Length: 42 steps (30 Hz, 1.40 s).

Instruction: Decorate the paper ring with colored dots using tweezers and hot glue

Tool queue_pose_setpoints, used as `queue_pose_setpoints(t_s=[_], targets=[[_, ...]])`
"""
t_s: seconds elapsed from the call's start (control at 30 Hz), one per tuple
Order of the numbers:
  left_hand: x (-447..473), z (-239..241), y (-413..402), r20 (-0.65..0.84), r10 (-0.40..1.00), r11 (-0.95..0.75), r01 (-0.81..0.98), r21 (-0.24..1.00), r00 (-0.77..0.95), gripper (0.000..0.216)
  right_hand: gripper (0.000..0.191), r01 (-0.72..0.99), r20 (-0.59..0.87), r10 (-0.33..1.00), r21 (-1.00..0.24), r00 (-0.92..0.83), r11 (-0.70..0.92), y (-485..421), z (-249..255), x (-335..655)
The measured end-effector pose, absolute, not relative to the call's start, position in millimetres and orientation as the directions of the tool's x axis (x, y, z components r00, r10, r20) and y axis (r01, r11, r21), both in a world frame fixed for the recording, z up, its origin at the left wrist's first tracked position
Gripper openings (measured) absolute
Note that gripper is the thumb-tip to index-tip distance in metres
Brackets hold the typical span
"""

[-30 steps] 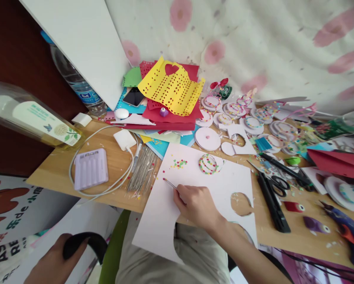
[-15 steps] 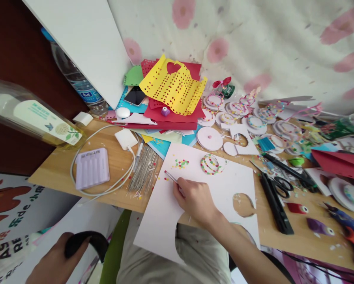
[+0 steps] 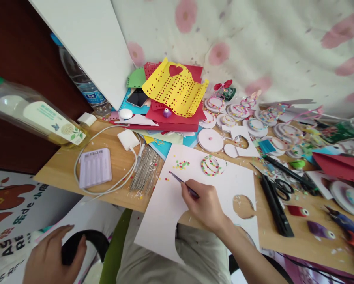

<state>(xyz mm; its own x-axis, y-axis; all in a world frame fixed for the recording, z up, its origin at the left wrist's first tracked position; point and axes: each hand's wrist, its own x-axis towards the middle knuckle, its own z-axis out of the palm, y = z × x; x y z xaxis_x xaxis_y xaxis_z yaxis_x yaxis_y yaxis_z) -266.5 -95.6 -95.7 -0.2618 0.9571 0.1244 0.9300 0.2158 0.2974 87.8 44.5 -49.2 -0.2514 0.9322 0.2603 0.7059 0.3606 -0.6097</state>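
Note:
My right hand [image 3: 205, 205] pinches a pair of tweezers [image 3: 177, 178] above a white sheet of card [image 3: 160, 217] with round cut-outs. A tiny red piece shows at the tweezer tips, pointing left. Just beyond lie small green, red and yellow paper bits [image 3: 182, 164]. To their right is a ring-shaped ornament [image 3: 210, 165] edged with such bits. At the lower left my left hand [image 3: 54, 256] has its fingers spread around a curved black thing [image 3: 95, 238], perhaps an armrest; the thumb is over it.
Left on the wooden table [image 3: 58, 165] are a white cable, a lilac battery case [image 3: 95, 169] and a bundle of thin metal sticks [image 3: 144, 169]. Punched coloured paper [image 3: 177, 90] is piled behind. On the right lie scissors [image 3: 283, 189], a black tool [image 3: 276, 209] and several decorated rings.
My left fingers have opened out from around the curved black thing. My right hand and the tweezers have moved slightly right and turned. The view has shifted a little.

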Motion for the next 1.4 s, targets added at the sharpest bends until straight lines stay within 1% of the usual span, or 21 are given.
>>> queue_pose_setpoints(t_s=[0.03, 0.07, 0.1, 0.13, 0.17, 0.2, 0.27, 0.3, 0.37, 0.47, 0.57, 0.63, 0.77, 0.87, 0.93, 1.07, 1.13, 1.23, 1.33, 1.4], targets=[[-252.3, -84.7, -91.4, 0.193, 0.957, 0.146, 0.933, 0.329, -0.218, 0.027, 0.036, 0.662, 0.248, 0.941, -0.669, -0.229, 0.338, 42.2, -42.5, 90.5], [-234.8, -71.5, -84.4, 0.21, 0.958, 0.093, 0.902, 0.422, -0.197, 0.022, 0.037, 0.619, 0.243, 0.947, -0.717, -0.21, 0.321, 39.4, -35.6, 93.2], [-214.6, -57.1, -74.7, 0.182, 0.966, 0.059, 0.837, 0.544, -0.186, 0.018, 0.037, 0.587, 0.249, 0.949, -0.745, -0.195, 0.316, 36.1, -28.6, 96.0], [-192.6, -42.3, -62.6, 0.131, 0.975, 0.044, 0.732, 0.679, -0.18, 0.015, 0.036, 0.573, 0.268, 0.945, -0.751, -0.188, 0.327, 32.2, -22.0, 98.7], [-169.6, -28.1, -48.7, 0.065, 0.978, 0.071, 0.605, 0.793, -0.2, 0.015, 0.034, 0.568, 0.298, 0.937, -0.745, -0.184, 0.349, 27.9, -15.9, 101.3], [-146.7, -15.4, -34.0, -0.023, 0.98, 0.117, 0.473, 0.873, -0.2, 0.016, 0.033, 0.57, 0.335, 0.924, -0.73, -0.184, 0.378, 23.2, -10.5, 103.8], [-104.8, 3.6, -6.4, -0.141, 0.977, 0.175, 0.232, 0.957, -0.158, 0.018, 0.028, 0.586, 0.413, 0.89, -0.68, -0.191, 0.441, 13.2, -2.4, 108.7], [-87.1, 9.6, 4.6, -0.162, 0.982, 0.175, 0.137, 0.975, -0.096, 0.018, 0.025, 0.597, 0.456, 0.87, -0.65, -0.189, 0.47, 8.2, 0.2, 111.3], [-59.7, 16.0, 18.5, -0.166, 0.985, 0.167, -0.018, 0.986, 0.046, 0.018, 0.02, 0.626, 0.529, 0.828, -0.587, -0.183, 0.513, -1.2, 2.6, 117.1], [-37.8, 17.4, 22.1, -0.206, 0.964, 0.23, -0.141, 0.963, 0.171, 0.016, 0.017, 0.676, 0.58, 0.789, -0.502, -0.201, 0.54, -12.6, 1.2, 126.3], [-31.6, 15.5, 18.3, -0.286, 0.936, 0.324, -0.184, 0.928, 0.208, 0.015, 0.016, 0.714, 0.6, 0.772, -0.444, -0.212, 0.541, -19.7, -1.5, 133.2], [-30.6, 13.7, 16.6, -0.328, 0.921, 0.37, -0.215, 0.904, 0.209, 0.015, 0.015, 0.716, 0.609, 0.77, -0.451, -0.19, 0.534, -21.9, -2.3, 135.2], [-27.9, 11.3, 16.2, -0.345, 0.917, 0.391, -0.271, 0.88, 0.201, 0.017, 0.014, 0.681, 0.593, 0.796, -0.534, -0.121, 0.501, -23.4, -1.5, 135.9], [-25.1, 11.4, 16.7, -0.319, 0.924, 0.368, -0.256, 0.894, 0.213, 0.017, 0.013, 0.652, 0.558, 0.828, -0.606, -0.058, 0.455, -25.5, -0.5, 138.2], [-24.2, 11.3, 17.3, -0.297, 0.929, 0.347, -0.233, 0.909, 0.221, 0.016, 0.014, 0.631, 0.517, 0.856, -0.67, 0.017, 0.392, -28.0, -0.1, 141.2], [-24.9, 9.0, 19.4, -0.3, 0.933, 0.341, -0.229, 0.912, 0.198, 0.015, 0.021, 0.581, 0.407, 0.885, -0.786, 0.227, 0.212, -33.4, 1.0, 148.2], [-25.3, 7.6, 21.0, -0.301, 0.933, 0.344, -0.246, 0.906, 0.196, 0.018, 0.025, 0.545, 0.355, 0.892, -0.824, 0.281, 0.156, -35.4, 1.5, 150.0], [-25.1, 6.2, 23.9, -0.298, 0.934, 0.343, -0.256, 0.904, 0.199, 0.023, 0.029, 0.488, 0.295, 0.909, -0.864, 0.296, 0.122, -37.9, 0.2, 150.3], [-24.8, 5.5, 26.4, -0.293, 0.936, 0.332, -0.211, 0.919, 0.196, 0.026, 0.028, 0.433, 0.242, 0.924, -0.897, 0.297, 0.096, -38.6, -5.4, 150.7], [-25.3, 5.5, 27.2, -0.269, 0.937, 0.307, -0.16, 0.938, 0.222, 0.026, 0.031, 0.338, 0.2, 0.939, -0.936, 0.279, 0.098, -36.3, -10.3, 151.4]])
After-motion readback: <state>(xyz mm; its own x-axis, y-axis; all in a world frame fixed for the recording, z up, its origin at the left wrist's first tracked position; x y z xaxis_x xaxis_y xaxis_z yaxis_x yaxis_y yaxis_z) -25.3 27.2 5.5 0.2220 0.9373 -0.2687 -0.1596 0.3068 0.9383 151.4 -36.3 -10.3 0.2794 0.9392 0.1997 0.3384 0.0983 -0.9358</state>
